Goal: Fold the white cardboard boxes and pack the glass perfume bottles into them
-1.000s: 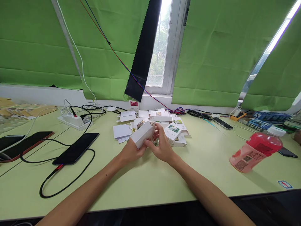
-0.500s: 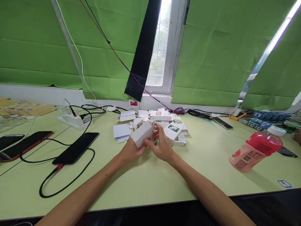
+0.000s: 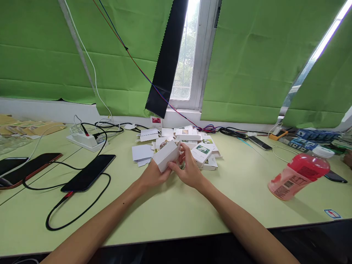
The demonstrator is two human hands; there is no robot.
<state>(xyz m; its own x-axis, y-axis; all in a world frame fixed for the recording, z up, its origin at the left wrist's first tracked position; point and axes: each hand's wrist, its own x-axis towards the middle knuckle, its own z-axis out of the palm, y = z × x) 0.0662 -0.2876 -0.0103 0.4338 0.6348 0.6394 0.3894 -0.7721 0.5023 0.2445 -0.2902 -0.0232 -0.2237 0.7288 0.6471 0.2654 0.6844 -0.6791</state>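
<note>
A small white cardboard box is held tilted above the table, with a flap at its right end. My left hand is closed around it from below and the left; part of its fingers is hidden behind the box. At the right end, my right hand grips the flap, with thumb and fingers bent against the card. Just beyond my hands lies a pile of white boxes and flattened cartons. Among them are a box with a white-flower picture and a folded white carton.
Left are a black phone on a looping cable, other phones, and a power strip. A pink drink bottle stands right. Behind it lie blue packages. Cables run along the wall beneath green blinds.
Almost nothing differs. Both hands keep hold of the white box in about the same place, with only a slight shift of the right thumb.
</note>
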